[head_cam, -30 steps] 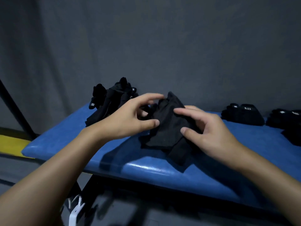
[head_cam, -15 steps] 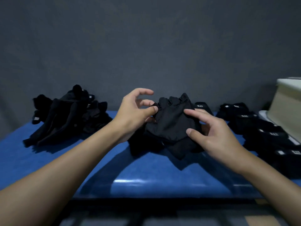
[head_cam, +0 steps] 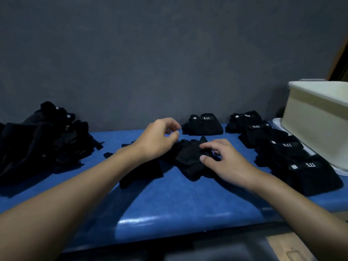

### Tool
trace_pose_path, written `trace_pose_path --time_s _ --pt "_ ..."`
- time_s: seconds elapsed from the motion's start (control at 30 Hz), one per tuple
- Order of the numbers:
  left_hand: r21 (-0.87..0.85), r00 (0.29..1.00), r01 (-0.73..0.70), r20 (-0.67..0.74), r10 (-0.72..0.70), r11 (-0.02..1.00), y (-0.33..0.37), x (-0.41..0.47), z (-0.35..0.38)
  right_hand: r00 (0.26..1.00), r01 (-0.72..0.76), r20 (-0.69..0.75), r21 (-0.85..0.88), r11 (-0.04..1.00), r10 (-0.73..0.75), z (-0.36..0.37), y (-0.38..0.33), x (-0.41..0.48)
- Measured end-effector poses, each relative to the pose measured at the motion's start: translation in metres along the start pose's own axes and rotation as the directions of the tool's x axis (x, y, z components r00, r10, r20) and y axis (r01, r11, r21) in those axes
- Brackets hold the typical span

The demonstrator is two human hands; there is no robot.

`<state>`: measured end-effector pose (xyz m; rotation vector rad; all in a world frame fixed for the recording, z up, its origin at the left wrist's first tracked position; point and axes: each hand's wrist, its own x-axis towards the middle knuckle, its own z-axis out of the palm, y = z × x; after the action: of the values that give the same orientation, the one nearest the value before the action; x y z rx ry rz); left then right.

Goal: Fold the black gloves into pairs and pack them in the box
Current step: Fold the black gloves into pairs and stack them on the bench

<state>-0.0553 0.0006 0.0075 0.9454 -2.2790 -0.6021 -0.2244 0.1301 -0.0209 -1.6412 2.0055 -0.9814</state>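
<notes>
A black glove (head_cam: 188,160) lies crumpled on the blue bench (head_cam: 169,204) in the middle. My right hand (head_cam: 224,162) rests on its right side, thumb and fingertips pinching the fabric. My left hand (head_cam: 158,141) hovers just above and left of the glove, fingers curled and apart, holding nothing. A loose pile of unfolded black gloves (head_cam: 43,142) sits at the far left. Several folded pairs with white "5.11" labels lie to the right, one at the back (head_cam: 203,125), the nearest one (head_cam: 310,176) by the box. The cream box (head_cam: 316,125) stands at the right edge.
The box sits on a white lid or tray (head_cam: 278,125). A dark grey wall runs close behind the bench. The bench's front edge is near me, with dark floor below. Bare blue surface lies in front of the glove.
The glove, held up between both hands before, now lies on the bench. My left hand has let go of it. The view has swung right, bringing the box and folded pairs in.
</notes>
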Motion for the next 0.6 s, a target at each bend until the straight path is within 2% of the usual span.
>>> trace_pose_path --time_s 0.13,0.23,0.37,0.6 --pt "0.104 0.982 -0.148 0.132 0.134 0.983 0.008 -0.022 0.002 0.996 0.076 -0.043 -0.004 0.997 -0.076 -0.002 0.001 0.000" --pt "0.236 0.954 -0.156 0.287 0.085 0.959 0.008 -0.028 0.004 0.998 0.066 -0.001 -0.087 0.994 -0.067 -0.001 0.003 -0.001" --pt "0.369 0.925 -0.217 0.373 0.070 0.904 0.003 -0.031 0.009 0.993 0.049 0.117 -0.312 0.949 -0.013 -0.002 0.001 -0.005" --pt "0.434 0.897 -0.240 0.440 0.028 0.869 0.006 -0.030 0.007 0.974 -0.031 0.206 -0.308 0.951 0.099 -0.007 -0.002 -0.007"
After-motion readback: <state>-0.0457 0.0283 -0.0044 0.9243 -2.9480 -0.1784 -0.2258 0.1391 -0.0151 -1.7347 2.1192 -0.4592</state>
